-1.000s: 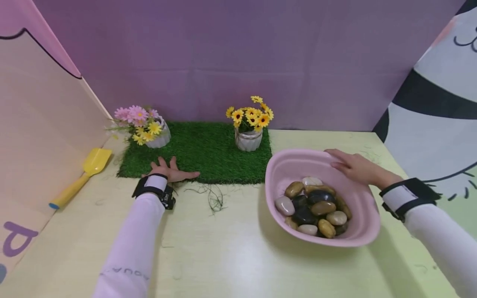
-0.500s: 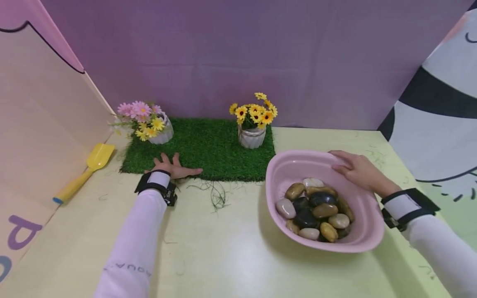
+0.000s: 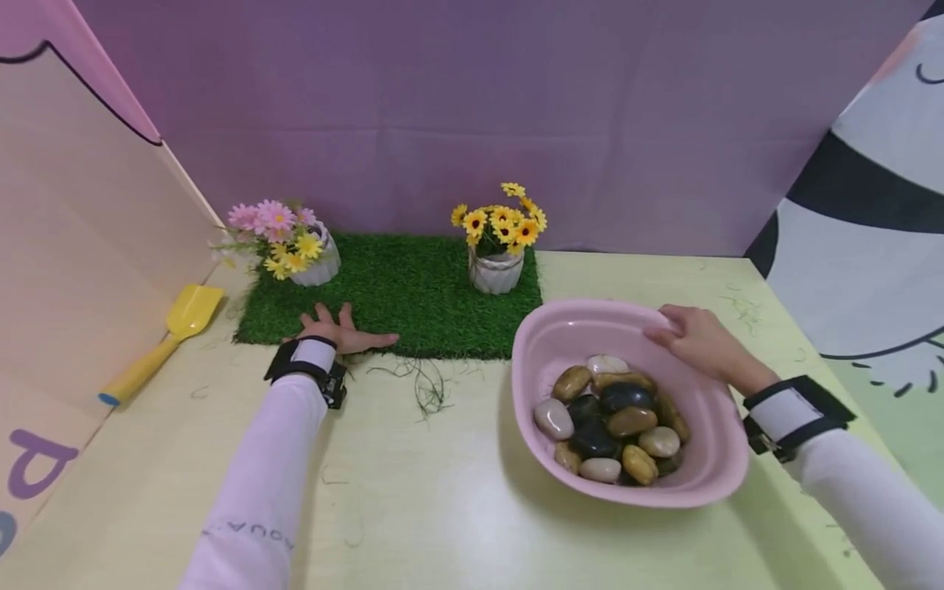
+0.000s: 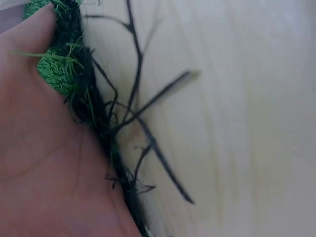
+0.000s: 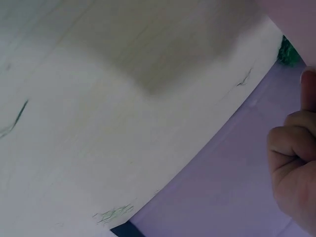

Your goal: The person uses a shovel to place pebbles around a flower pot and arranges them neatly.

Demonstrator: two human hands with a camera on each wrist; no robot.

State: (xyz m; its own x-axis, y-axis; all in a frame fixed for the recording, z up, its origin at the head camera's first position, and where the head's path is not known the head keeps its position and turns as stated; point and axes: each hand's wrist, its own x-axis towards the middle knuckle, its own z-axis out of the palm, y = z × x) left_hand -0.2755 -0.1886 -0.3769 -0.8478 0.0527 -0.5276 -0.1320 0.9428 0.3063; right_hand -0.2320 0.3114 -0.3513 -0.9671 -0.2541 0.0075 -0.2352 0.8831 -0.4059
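Note:
My left hand [image 3: 332, 333] lies flat with fingers spread on the front edge of the green artificial grass mat [image 3: 413, 307]. In the left wrist view its palm [image 4: 44, 158] presses along the mat's frayed border. My right hand [image 3: 704, 344] grips the far right rim of a pink plastic basin [image 3: 711, 418], which is tilted toward me with a shadow on the table beneath. Smooth polished pebbles [image 3: 632, 422], black, brown and pale, are heaped in its lower part. The right wrist view shows curled fingers [image 5: 291, 148] at the rim.
A white pot with pink and yellow flowers [image 3: 274, 217] leans at the mat's left end. Another pot [image 3: 496, 272] of yellow flowers stands upright toward its right end. A yellow toy shovel [image 3: 165, 340] lies at the left wall. Loose dark strands [image 3: 428, 389] lie before the mat.
My right hand has moved the basin slightly left and toward me. The left hand stays on the mat, and the pebbles sit as before. The head view shifts a little.

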